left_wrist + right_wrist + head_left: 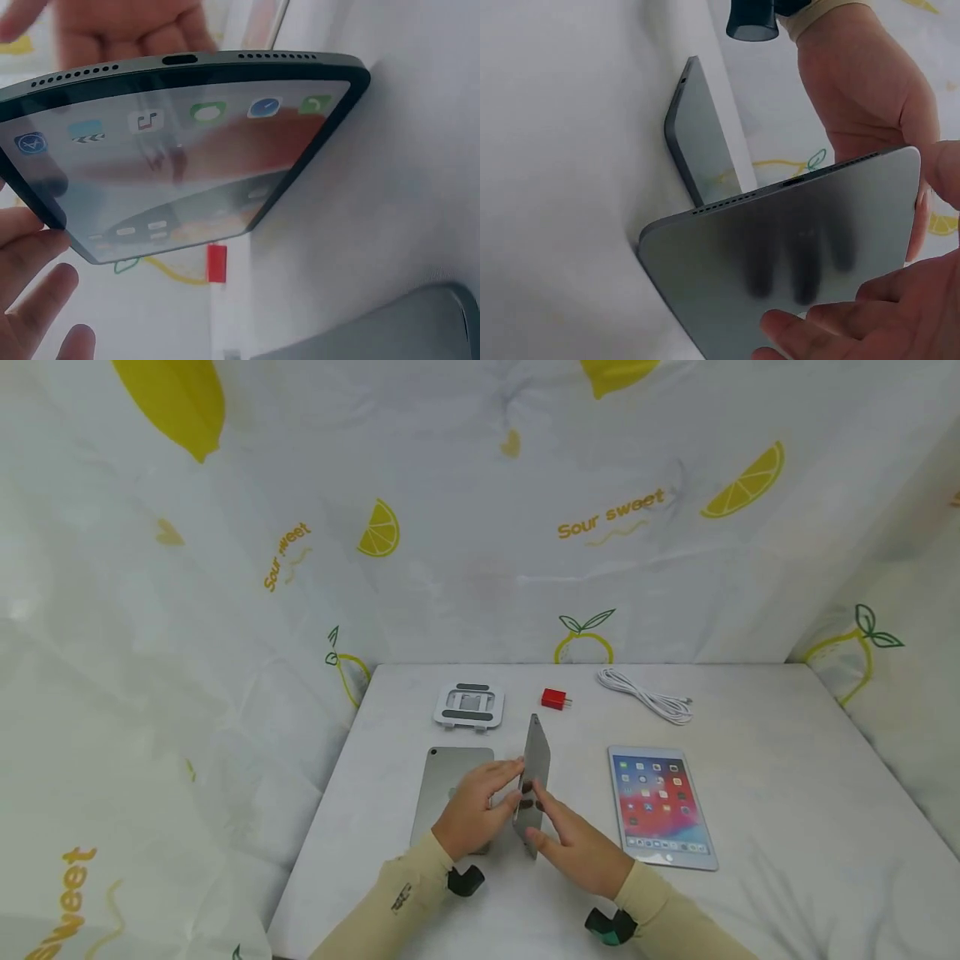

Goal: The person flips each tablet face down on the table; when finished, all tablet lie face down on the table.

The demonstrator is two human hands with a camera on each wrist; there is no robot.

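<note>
A grey tablet stands upright on its long edge between my two hands. In the left wrist view its lit screen faces my left side, showing app icons. My left hand holds it at the upper edge, with fingertips at that edge. My right hand is on the other side, fingers fairly straight and close against the plain back, where they reflect. Whether every right fingertip touches is unclear. A second grey tablet lies face down beneath my left hand, partly covered by it.
On the right lies a white tablet with its screen lit. Toward the back of the white table are a white and grey folding stand, a red charger plug and a coiled white cable. Lemon-print sheeting hangs around the table.
</note>
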